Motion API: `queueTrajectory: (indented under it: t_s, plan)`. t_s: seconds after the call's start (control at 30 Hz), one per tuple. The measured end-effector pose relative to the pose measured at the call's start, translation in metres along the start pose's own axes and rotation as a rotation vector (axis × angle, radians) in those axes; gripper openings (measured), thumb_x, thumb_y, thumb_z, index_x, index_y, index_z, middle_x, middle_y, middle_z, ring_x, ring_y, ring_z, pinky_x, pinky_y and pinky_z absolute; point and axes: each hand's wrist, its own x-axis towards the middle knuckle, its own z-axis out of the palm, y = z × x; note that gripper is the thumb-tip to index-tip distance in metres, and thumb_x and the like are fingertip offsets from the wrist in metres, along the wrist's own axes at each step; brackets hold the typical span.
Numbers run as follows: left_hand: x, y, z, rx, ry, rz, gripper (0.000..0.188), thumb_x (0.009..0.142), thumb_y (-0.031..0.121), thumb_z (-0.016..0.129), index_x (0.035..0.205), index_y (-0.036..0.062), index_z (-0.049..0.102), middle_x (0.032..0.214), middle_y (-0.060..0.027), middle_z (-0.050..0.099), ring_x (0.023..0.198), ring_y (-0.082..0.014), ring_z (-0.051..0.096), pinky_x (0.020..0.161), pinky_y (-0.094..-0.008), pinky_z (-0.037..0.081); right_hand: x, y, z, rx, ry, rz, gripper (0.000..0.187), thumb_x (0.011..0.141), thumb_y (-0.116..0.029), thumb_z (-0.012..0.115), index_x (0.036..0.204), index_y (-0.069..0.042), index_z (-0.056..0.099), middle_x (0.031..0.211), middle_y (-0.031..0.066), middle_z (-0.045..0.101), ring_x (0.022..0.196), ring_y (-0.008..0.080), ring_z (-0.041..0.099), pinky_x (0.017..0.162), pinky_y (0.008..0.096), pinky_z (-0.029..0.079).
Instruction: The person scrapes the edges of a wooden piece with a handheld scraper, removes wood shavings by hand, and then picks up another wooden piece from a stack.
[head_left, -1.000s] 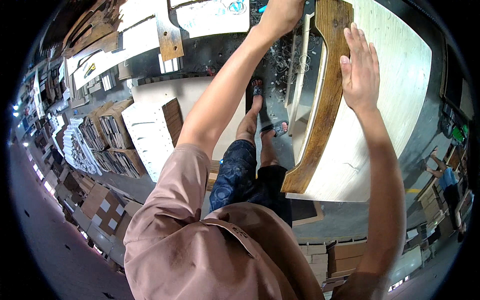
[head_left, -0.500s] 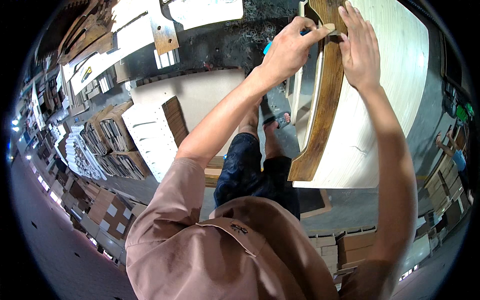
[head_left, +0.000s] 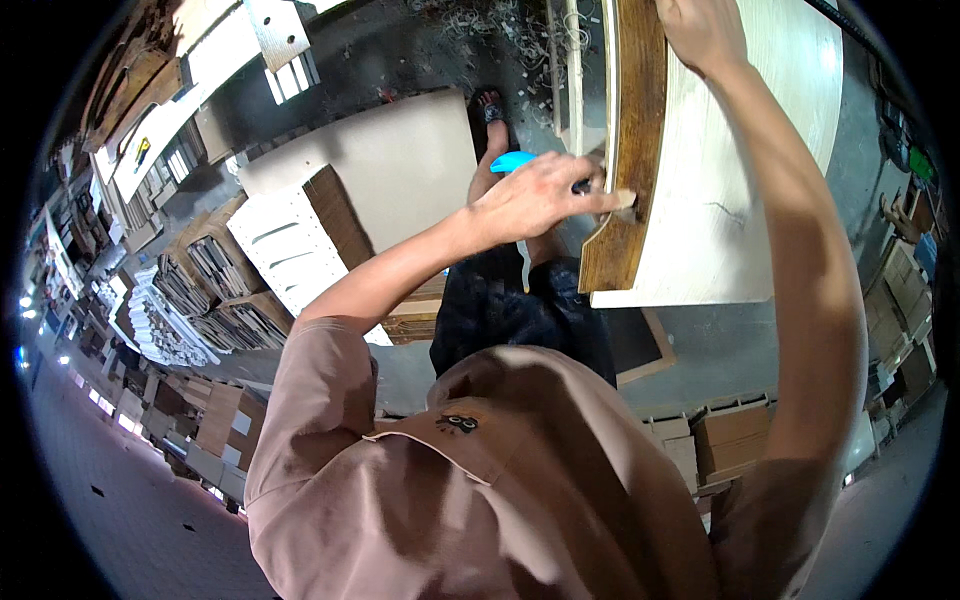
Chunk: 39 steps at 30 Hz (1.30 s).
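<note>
A worker's left hand (head_left: pixel 542 195) grips a blue tool (head_left: pixel 512 162) at a brown board (head_left: pixel 636 100). Farther off, the right hand (head_left: pixel 706 36) is cropped, grip unclear.

There are two grips (head_left: pixel 545 195) (head_left: pixel 705 35), one brown-edged panel (head_left: pixel 700 150).

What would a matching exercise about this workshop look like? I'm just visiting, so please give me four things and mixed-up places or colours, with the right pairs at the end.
Things:
1. Left hand
2. Right hand
3. Long wooden strip
4. Large panel

Places and colours:
A. Pale, with a streaky grain
B. At the strip, near its lower end in the picture
C. Dark brown
D. Higher in the picture than the other hand

Right pairs: 1-B; 2-D; 3-C; 4-A
</note>
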Motion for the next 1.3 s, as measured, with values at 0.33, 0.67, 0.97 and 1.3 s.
queueTrajectory:
  t_s: [0.33, 0.67, 0.97, 1.3]
  plan:
    - [-0.086, 0.027, 0.028, 0.029, -0.259, 0.186, 0.066, 0.100, 0.011, 0.058, 0.161, 0.0355, 0.058, 0.115, -0.0021, 0.061, 0.104, -0.0204, 0.066, 0.089, -0.0362, 0.054, 0.006, -0.001, -0.004, 0.044, 0.003, -0.019, 0.060, 0.119, -0.037, 0.040, 0.165, 0.001, 0.047, 0.171, 0.0269, 0.047, 0.159, 0.0458, 0.043, 0.132, 0.0520, 0.033]
    - [-0.075, 0.071, 0.033, -0.625, 0.210, -0.684, 0.072, 0.096, 0.036, 0.090, 0.154, 0.0047, 0.061, 0.115, -0.0144, 0.079, 0.092, -0.0274, 0.076, 0.080, -0.0399, 0.061, 0.007, -0.006, -0.012, 0.082, 0.021, 0.004, 0.054, 0.112, -0.025, 0.052, 0.163, -0.006, 0.051, 0.167, 0.0227, 0.052, 0.154, 0.0454, 0.048, 0.129, 0.0541, 0.036]
    - [-0.042, 0.110, 0.040, -0.583, 0.343, -0.870, 0.035, 0.106, 0.018, 0.079, 0.134, -0.0019, 0.073, 0.115, -0.0064, 0.077, 0.105, -0.0132, 0.070, 0.096, -0.0330, 0.057, -0.048, -0.011, -0.027, 0.228, -0.003, 0.350, 0.056, 0.110, -0.009, 0.047, 0.161, -0.031, 0.059, 0.162, 0.0047, 0.065, 0.128, 0.0269, 0.075, 0.093, 0.0399, 0.069]
    - [-0.066, 0.257, -0.050, -0.836, 0.532, -0.622, 0.042, 0.104, 0.037, 0.079, 0.116, -0.0032, 0.073, 0.096, -0.0005, 0.071, 0.085, -0.0101, 0.064, 0.078, -0.0273, 0.051, -0.163, -0.145, -0.072, 0.520, 0.480, -0.050, 0.047, 0.092, -0.020, 0.087, 0.135, -0.022, 0.069, 0.159, 0.0073, 0.060, 0.153, 0.0336, 0.053, 0.128, 0.0503, 0.046]
